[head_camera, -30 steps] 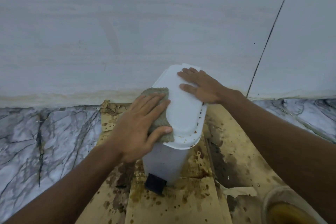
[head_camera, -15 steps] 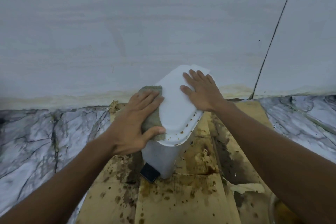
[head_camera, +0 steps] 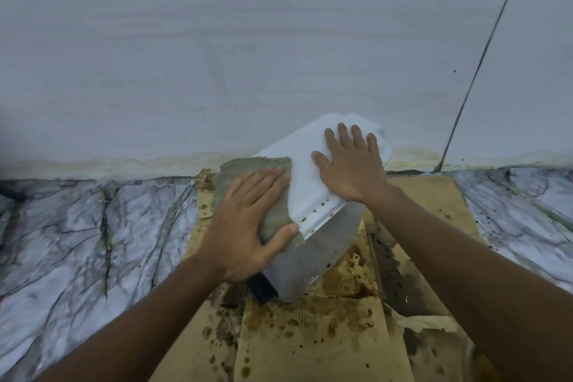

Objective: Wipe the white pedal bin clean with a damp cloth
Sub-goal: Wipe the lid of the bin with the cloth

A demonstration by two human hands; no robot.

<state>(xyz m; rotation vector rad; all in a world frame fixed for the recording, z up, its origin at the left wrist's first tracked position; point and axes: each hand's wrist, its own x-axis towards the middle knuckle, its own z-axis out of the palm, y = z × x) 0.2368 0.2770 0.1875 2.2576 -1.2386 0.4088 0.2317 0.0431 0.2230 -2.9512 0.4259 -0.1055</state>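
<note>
The white pedal bin (head_camera: 313, 254) stands on stained cardboard against the wall, its lid (head_camera: 307, 177) closed and speckled with brown spots near the front rim. Its black pedal (head_camera: 260, 287) shows at the base. My left hand (head_camera: 248, 220) presses a grey-green cloth (head_camera: 273, 223) flat against the lid's left edge, fingers straight and thumb lying over the cloth. My right hand (head_camera: 350, 167) rests flat on the far right of the lid, fingers spread.
Brown-stained cardboard sheets (head_camera: 310, 338) cover the floor under and in front of the bin. Veined marble floor (head_camera: 93, 232) lies to both sides. A pale tiled wall (head_camera: 248, 40) rises directly behind the bin, with a dark grout line (head_camera: 483, 53) at the right.
My left hand and the cloth have slid from the lid's middle to its left edge. My right hand has shifted further back on the lid. The view has swung left.
</note>
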